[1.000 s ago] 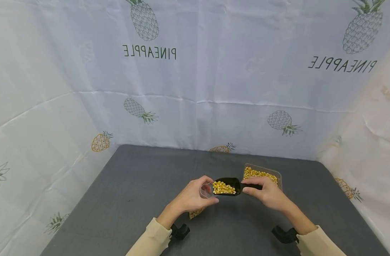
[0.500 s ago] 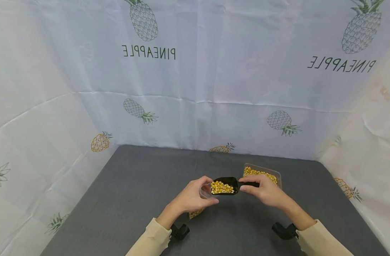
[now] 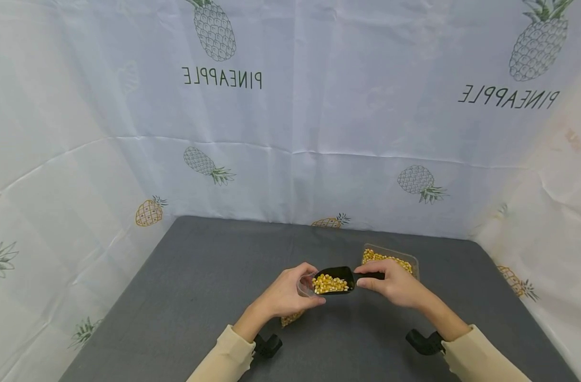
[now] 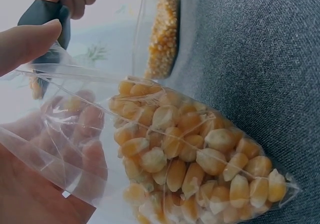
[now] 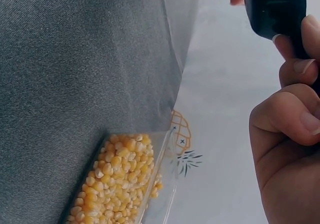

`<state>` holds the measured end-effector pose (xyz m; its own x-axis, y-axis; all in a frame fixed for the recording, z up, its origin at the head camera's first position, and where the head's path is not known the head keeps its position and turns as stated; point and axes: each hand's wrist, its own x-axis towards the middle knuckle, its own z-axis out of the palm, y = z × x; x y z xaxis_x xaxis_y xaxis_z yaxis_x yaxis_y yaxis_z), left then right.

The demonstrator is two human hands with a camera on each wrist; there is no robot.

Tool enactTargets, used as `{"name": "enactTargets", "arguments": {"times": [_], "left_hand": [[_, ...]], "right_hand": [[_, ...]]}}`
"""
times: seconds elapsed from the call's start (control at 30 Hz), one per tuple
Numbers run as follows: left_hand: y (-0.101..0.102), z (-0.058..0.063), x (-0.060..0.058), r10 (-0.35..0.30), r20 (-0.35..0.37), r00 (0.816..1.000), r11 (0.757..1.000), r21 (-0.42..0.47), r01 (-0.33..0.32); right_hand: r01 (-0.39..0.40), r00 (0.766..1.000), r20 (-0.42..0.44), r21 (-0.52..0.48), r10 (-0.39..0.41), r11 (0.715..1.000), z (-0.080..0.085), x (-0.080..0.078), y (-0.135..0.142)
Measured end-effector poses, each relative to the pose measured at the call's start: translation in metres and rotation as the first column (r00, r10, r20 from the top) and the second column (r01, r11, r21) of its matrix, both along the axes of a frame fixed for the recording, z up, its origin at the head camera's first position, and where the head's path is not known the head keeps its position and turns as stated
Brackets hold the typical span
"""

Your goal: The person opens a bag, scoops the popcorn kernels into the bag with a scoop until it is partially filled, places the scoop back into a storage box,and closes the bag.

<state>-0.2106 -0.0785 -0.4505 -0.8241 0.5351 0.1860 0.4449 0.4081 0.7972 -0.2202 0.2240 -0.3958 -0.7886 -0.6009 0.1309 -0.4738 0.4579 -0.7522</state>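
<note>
My left hand (image 3: 290, 292) holds a clear plastic bag (image 4: 190, 154) by its mouth, fingers and thumb spread around the rim. Corn kernels fill the bag's bottom, which hangs near the table in the left wrist view. In my right hand (image 3: 395, 284) is the handle of a black scoop (image 3: 345, 276), gripped between fingers and thumb. Yellow corn kernels (image 3: 329, 284) lie in the scoop, whose front edge is at the bag's mouth. From the right wrist, the scoop (image 5: 276, 9) shows only its dark underside.
Behind my right hand, a clear plastic box (image 3: 418, 265) of corn kernels stands on the dark grey table (image 3: 214, 265). White curtain (image 3: 290, 116) with pineapple prints surrounds the table's back and sides. A black wrist mount (image 3: 269, 346) sits at my left wrist, another (image 3: 423, 342) at the right.
My right hand has shifted slightly left, carrying the scoop a little further into the bag's mouth. The scoop now sits slightly lower than half a second ago. My left hand has stayed in place.
</note>
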Motion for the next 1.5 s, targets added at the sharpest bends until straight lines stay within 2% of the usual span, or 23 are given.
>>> {"name": "enactTargets", "arguments": {"times": [0.2,0.5,0.8,1.2,1.5], "left_hand": [[0.0,0.0,-0.001,-0.005,-0.014,1.0,1.0,-0.004,0.005],[-0.001,-0.001,-0.001,-0.008,-0.024,1.0,1.0,-0.003,0.008],[0.001,0.0,-0.001,-0.019,-0.008,1.0,1.0,0.018,0.019],[0.0,0.002,0.0,0.012,-0.011,1.0,0.999,-0.034,-0.012],[0.001,0.004,0.0,0.008,-0.003,1.0,1.0,-0.017,-0.008]], "right_hand": [[0.01,1.0,0.015,0.025,-0.011,1.0,0.003,0.0,-0.003],[-0.028,0.999,0.018,0.045,0.027,0.999,0.011,0.0,-0.008],[-0.054,0.998,-0.036,0.085,0.058,0.995,0.014,-0.001,-0.011],[-0.092,0.993,-0.069,0.113,0.1,0.989,0.023,-0.001,-0.018],[-0.118,0.986,-0.103,0.146,0.134,0.982,0.026,-0.002,-0.021]]}}
